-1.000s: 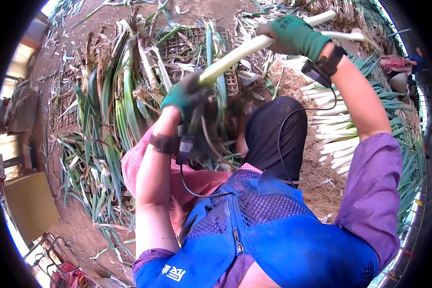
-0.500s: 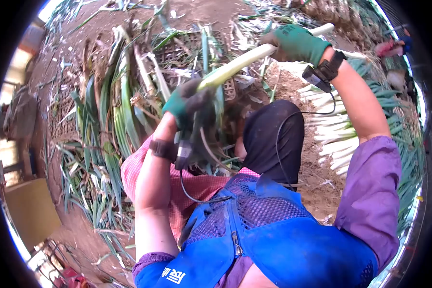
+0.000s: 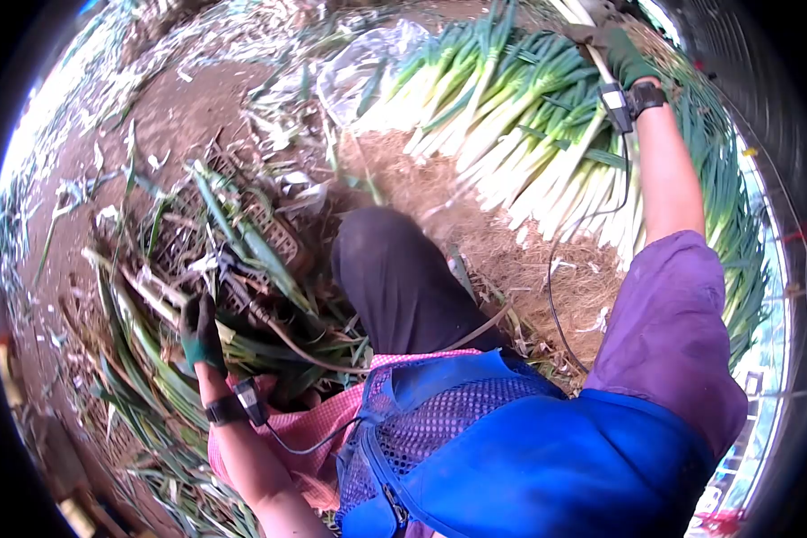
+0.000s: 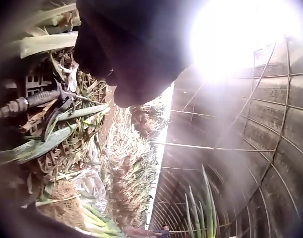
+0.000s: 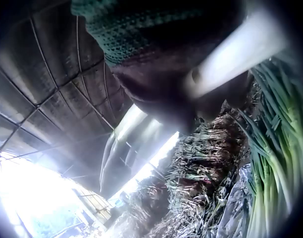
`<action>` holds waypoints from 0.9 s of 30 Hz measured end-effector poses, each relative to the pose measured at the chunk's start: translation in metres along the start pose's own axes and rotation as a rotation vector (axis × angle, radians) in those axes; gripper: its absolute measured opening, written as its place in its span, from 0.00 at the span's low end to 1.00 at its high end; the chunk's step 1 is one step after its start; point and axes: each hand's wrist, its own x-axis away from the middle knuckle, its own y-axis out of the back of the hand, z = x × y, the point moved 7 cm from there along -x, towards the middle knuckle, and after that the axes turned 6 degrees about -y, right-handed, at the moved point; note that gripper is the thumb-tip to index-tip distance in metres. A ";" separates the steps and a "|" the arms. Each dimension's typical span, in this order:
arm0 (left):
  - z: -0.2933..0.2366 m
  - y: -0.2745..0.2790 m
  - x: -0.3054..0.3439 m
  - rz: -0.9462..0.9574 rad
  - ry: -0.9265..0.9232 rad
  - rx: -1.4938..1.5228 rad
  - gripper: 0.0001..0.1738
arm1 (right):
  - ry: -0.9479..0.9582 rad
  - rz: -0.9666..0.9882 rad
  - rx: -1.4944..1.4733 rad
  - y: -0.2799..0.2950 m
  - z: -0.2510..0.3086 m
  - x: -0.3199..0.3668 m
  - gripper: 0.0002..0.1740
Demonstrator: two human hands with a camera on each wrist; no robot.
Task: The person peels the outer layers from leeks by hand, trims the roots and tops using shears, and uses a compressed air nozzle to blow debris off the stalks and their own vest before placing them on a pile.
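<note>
My gloved right hand (image 3: 620,54) reaches far out to the upper right and grips a leek (image 5: 243,54). Its pale shaft passes through the fist, showing on both sides of the glove in the right wrist view. Below that hand lies a row of leeks (image 3: 529,134), white ends pointing toward me. At the left, my gloved left hand (image 3: 203,334) holds nothing, its fingers extended over a heap of untrimmed leeks (image 3: 143,341). Close by, a trigger nozzle gun (image 4: 57,98) rests on a plastic crate (image 4: 35,82) littered with leaves.
A tan hose (image 3: 287,341) runs across in front of my body. Clear plastic sheeting (image 3: 354,67) lies at the far end of the leek row. Straw-like debris (image 3: 475,233) covers the ground beside my knee (image 3: 386,260). Cables (image 3: 556,287) trail from both wrists.
Both hands held one leek between them before. My left hand has let go and moved down left; my right hand has carried the leek up right over the row. The view has turned right.
</note>
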 end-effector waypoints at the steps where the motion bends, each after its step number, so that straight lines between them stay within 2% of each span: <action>1: 0.004 -0.008 0.002 0.032 0.019 -0.003 0.18 | -0.201 -0.093 -0.024 0.004 -0.013 0.023 0.15; 2: 0.033 -0.010 -0.003 0.058 0.061 0.115 0.19 | -0.103 -0.177 -0.266 0.012 -0.039 0.030 0.14; 3: 0.029 -0.017 0.003 0.078 0.089 0.053 0.19 | -0.181 -0.184 -0.302 0.019 -0.080 0.027 0.14; 5: 0.049 -0.023 0.007 0.092 0.199 -0.012 0.20 | -0.466 -0.321 -0.252 0.000 -0.104 0.051 0.13; 7: 0.061 -0.028 0.012 0.142 0.232 -0.062 0.19 | -0.499 -0.291 -0.422 -0.027 -0.157 0.048 0.13; 8: 0.057 -0.034 0.018 0.127 0.238 -0.045 0.18 | -0.516 -0.258 -0.568 -0.048 -0.179 0.047 0.09; 9: 0.078 -0.032 0.017 0.197 0.232 0.064 0.17 | -0.496 -0.204 -0.695 -0.070 -0.216 0.044 0.06; 10: 0.080 -0.030 0.020 0.209 0.250 -0.017 0.17 | -0.476 -0.149 -0.821 -0.089 -0.246 0.041 0.04; 11: 0.081 -0.031 0.024 0.220 0.272 -0.097 0.17 | -0.494 -0.093 -0.698 -0.104 -0.254 0.050 0.04; 13: 0.078 -0.030 0.030 0.227 0.334 -0.167 0.17 | -0.645 -0.192 -0.768 -0.132 -0.300 0.053 0.04; 15: 0.085 -0.024 0.036 0.219 0.376 -0.211 0.17 | -0.817 -0.365 -0.969 -0.164 -0.310 0.069 0.07; 16: 0.085 -0.026 0.039 0.218 0.426 -0.207 0.17 | -0.782 -0.276 -0.855 -0.174 -0.337 0.062 0.12; 17: 0.088 -0.028 0.041 0.206 0.452 -0.184 0.17 | -0.845 -0.285 -0.900 -0.185 -0.367 0.053 0.14; 20: 0.097 -0.032 0.047 0.215 0.508 -0.185 0.17 | -1.068 -0.381 -0.594 -0.206 -0.377 0.065 0.15; 23: 0.094 -0.041 0.050 0.287 0.531 -0.292 0.18 | -1.136 -0.403 -0.356 -0.210 -0.371 0.066 0.20; 25: 0.093 -0.043 0.054 0.303 0.550 -0.325 0.18 | -1.105 -0.483 -0.254 -0.198 -0.359 0.064 0.19; 26: 0.098 -0.042 0.055 0.312 0.544 -0.309 0.19 | -0.901 -0.298 0.172 -0.183 -0.364 0.043 0.18; 27: 0.105 -0.039 0.056 0.324 0.553 -0.314 0.18 | -0.846 -0.265 0.231 -0.172 -0.359 0.030 0.18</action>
